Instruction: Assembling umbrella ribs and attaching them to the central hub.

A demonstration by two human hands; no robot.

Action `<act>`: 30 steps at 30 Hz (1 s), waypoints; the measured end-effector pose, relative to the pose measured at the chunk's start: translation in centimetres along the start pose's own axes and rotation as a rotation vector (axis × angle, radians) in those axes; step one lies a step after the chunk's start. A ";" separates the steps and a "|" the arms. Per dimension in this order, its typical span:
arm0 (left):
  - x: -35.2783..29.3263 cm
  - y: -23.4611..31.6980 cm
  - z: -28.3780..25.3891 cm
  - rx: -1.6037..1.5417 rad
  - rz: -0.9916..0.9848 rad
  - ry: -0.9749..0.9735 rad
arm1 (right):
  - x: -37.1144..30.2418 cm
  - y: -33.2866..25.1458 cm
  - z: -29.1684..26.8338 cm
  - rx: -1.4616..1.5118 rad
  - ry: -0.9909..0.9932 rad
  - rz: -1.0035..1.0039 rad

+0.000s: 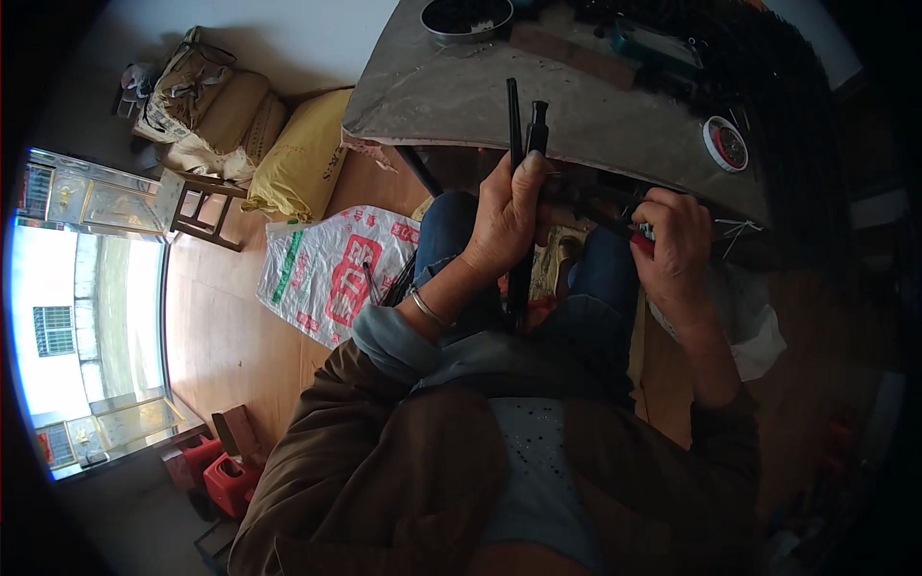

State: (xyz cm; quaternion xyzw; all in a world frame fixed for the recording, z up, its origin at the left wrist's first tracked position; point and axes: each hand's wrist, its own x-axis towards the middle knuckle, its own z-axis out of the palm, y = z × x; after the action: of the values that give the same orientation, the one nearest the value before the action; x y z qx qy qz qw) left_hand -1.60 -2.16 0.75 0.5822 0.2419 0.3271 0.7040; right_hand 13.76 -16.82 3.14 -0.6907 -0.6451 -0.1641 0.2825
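Observation:
Two long black rods (538, 125) stand side by side between my knees, one thicker with a stepped tip, the other thin. My left hand (499, 221) is closed around them, thumb pressed along the thicker one. Their kind is not clear from here. In my right hand (675, 250) is a pair of pliers (642, 242) with a red grip. The dark jaws point left toward the rods beside my left thumb; shadow hides whether they touch anything.
Ahead stands a grey table (413, 86) with a metal bowl (468, 19), a round white-rimmed tin (725, 144) and a teal box (658, 48). To the left are a yellow sack (303, 154), a wooden stool (206, 213) and a printed plastic sheet (322, 278) on the floor.

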 end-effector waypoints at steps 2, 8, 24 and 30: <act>0.0 0.0 0.0 -0.003 -0.003 -0.003 | 0.0 0.1 0.0 0.005 -0.003 -0.005; 0.1 0.0 0.1 0.020 0.030 -0.027 | -0.4 0.4 -0.1 0.066 -0.042 -0.003; -0.8 0.2 -0.1 0.000 0.035 -0.056 | -2.5 0.5 -2.0 1.047 -0.736 0.755; -0.8 -0.5 0.3 -0.029 0.080 -0.071 | -3.0 -1.0 -2.0 1.776 -1.107 0.907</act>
State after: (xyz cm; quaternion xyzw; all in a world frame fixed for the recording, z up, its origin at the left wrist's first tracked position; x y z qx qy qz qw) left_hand -1.84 -3.01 0.30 0.5923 0.1885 0.3375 0.7069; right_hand 12.68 -20.39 3.13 -0.3937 -0.2603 0.7949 0.3814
